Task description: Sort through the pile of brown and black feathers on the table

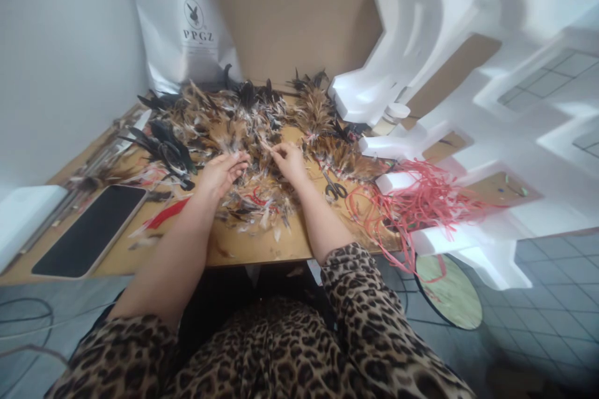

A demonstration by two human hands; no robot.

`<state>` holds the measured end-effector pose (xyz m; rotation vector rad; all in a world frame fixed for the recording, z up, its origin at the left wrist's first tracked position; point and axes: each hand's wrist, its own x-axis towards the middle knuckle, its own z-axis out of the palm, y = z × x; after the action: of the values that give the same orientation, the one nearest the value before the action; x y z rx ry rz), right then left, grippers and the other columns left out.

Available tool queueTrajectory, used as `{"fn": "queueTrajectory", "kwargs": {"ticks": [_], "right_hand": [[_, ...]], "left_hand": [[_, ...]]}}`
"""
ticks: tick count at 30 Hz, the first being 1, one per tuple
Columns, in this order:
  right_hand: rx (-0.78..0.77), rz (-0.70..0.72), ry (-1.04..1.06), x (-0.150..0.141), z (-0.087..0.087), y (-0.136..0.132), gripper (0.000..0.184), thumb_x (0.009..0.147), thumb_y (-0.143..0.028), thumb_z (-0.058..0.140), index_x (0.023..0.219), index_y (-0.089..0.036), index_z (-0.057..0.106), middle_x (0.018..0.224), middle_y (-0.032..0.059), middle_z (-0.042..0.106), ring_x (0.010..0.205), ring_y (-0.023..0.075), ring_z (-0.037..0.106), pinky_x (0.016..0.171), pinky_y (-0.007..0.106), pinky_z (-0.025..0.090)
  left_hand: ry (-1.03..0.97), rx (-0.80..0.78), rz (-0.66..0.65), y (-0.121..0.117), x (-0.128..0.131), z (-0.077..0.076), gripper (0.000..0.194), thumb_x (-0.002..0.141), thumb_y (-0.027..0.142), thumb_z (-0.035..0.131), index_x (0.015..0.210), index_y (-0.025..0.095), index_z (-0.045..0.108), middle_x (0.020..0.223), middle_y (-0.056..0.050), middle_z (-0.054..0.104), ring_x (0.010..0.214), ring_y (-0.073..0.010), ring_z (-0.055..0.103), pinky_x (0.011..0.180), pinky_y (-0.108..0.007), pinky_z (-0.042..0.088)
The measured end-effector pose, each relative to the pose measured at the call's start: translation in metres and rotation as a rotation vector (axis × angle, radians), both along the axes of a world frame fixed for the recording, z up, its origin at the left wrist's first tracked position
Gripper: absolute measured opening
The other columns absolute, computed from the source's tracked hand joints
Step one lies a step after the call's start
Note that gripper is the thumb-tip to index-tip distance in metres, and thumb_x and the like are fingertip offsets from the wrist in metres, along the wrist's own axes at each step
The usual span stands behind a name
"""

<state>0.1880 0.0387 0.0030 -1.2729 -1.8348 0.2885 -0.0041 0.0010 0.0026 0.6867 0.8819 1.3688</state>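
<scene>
My left hand [223, 174] is closed with its fingers curled, at the base of a fan of brown feathers [227, 136]. My right hand [289, 163] pinches a thin pale piece, which looks like a feather [264, 144], between thumb and forefinger. Both hands hover over a heap of brown and black feathers [201, 115]. Below them lie loose small feathers [264, 215] and bits of red ribbon. Dark glossy feathers [166, 149] rest left of my left hand. Right of my right hand are a brown feather bundle [344, 159] and black-handled scissors [335, 189].
A phone [91, 230] lies on the wooden table [262, 252] at the left, near a white box [30, 221]. Red ribbon strips [425, 196] hang over the right edge by white foam pieces [435, 137]. A silver bag [187, 25] stands behind. Below right is a round stool [449, 290].
</scene>
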Motion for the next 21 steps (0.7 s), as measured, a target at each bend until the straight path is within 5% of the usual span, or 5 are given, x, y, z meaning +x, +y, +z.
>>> {"fn": "queueTrajectory", "kwargs": {"ticks": [10, 15, 21], "right_hand": [[0.085, 0.275, -0.296, -0.002, 0.026, -0.024, 0.014, 0.082, -0.021, 0.050, 0.084, -0.017, 0.063, 0.092, 0.0060, 0.055, 0.092, 0.0172, 0.050, 0.084, 0.029, 0.038], [0.106, 0.266, -0.355, -0.005, 0.024, -0.024, 0.014, 0.081, -0.019, 0.050, 0.085, -0.017, 0.063, 0.094, 0.0065, 0.056, 0.092, 0.0180, 0.050, 0.084, 0.030, 0.038], [0.076, 0.144, -0.269, -0.007, 0.018, -0.019, 0.016, 0.081, -0.020, 0.048, 0.087, -0.017, 0.063, 0.091, 0.0064, 0.058, 0.091, 0.0187, 0.052, 0.083, 0.031, 0.038]], "left_hand": [[0.202, 0.117, -0.046, -0.003, -0.002, 0.005, 0.019, 0.062, 0.023, 0.075, 0.074, 0.009, 0.069, 0.095, -0.013, 0.071, 0.069, -0.0113, 0.066, 0.056, -0.016, 0.051], [0.373, 0.136, -0.030, -0.001, 0.002, -0.002, 0.020, 0.060, 0.025, 0.076, 0.070, 0.008, 0.070, 0.066, -0.009, 0.069, 0.059, -0.0110, 0.064, 0.056, -0.017, 0.050], [0.218, 0.075, -0.061, -0.001, 0.004, -0.003, 0.015, 0.062, 0.019, 0.074, 0.070, 0.008, 0.070, 0.071, -0.010, 0.070, 0.063, -0.0101, 0.065, 0.063, -0.017, 0.051]]}}
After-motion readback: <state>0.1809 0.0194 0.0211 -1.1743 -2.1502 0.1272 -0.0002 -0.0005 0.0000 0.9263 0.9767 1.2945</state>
